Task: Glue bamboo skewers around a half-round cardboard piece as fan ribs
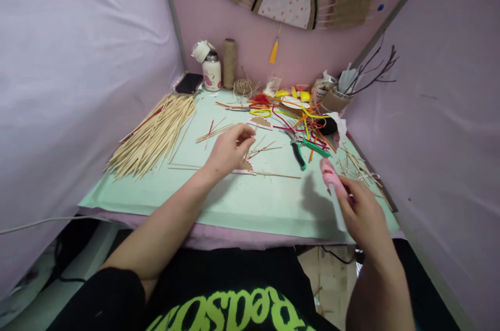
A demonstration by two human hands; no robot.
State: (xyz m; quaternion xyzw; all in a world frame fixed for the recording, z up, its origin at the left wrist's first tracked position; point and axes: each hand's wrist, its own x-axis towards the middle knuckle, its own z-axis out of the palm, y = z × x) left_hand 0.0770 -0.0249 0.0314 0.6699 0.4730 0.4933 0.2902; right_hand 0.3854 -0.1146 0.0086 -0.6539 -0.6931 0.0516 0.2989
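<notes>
The left hand [228, 152] is above the table [269, 211], fingers curled and thumb close to the forefinger; whether anything is pinched between them cannot be told. The right hand [363, 208] is closed around a pink glue gun [332, 177], nozzle end pointing away from the person. A translucent glue stick [337, 208] extends from the gun toward the person, beside the fingers.

Left to right, relative to the hands:

Well to the left of the left hand, a large pile of thin sticks [156, 133] lies on the table. Beyond this pile are a phone [189, 83] and, to its right, a bottle [212, 73]. Farther right, a brown roll [229, 62] stands upright beyond the left hand, with a ball of twine [242, 87] beside it.

Just below the left hand lies a small brown card piece [246, 166], partly hidden by the hand. Several loose sticks [269, 149] fan out to its right. A second card piece [261, 122] lies just beyond the left fingertips, near yellow-handled scissors [260, 112].

Between the hands, farther from the person, lie green-and-black-handled pliers [299, 156]. Coloured craft stems [307, 122] are heaped beyond the pliers. Beyond the right hand, twigs [377, 68] rise from a container [336, 100].
</notes>
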